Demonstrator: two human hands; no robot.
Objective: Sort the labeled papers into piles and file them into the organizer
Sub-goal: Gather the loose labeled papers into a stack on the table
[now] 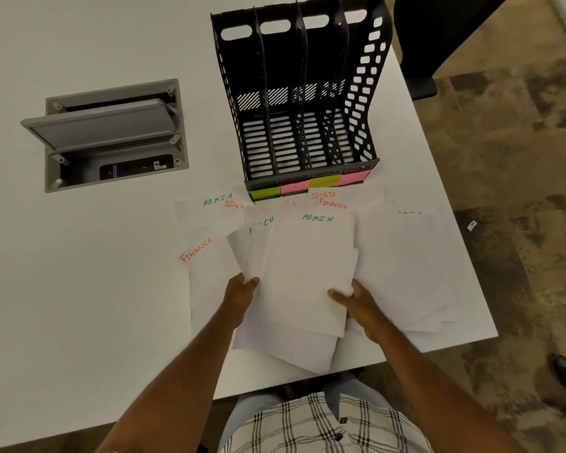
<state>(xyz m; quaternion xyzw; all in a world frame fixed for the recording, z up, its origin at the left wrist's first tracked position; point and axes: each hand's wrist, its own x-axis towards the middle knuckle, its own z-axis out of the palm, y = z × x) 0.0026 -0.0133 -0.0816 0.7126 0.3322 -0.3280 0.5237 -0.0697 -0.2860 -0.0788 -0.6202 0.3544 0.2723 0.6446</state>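
A black mesh organizer (304, 93) with several empty slots stands at the back of the white table (79, 273), with green, pink and yellow sticky notes (307, 186) along its front lip. White papers lie spread in front of it, labeled ADMIN, SPORTS and FINANCE. My left hand (241, 294) grips the left edge of a small stack of papers topped by an ADMIN sheet (307, 266). My right hand (356, 300) holds the stack's lower right side, thumb on top. A FINANCE sheet (200, 256) lies to the left and more sheets (402, 263) lie to the right.
A grey cable box (111, 135) with its lid propped open is set into the table on the left. The table's right edge and front edge are close to the papers. A dark chair (438, 37) stands beyond the far right corner, over patterned floor.
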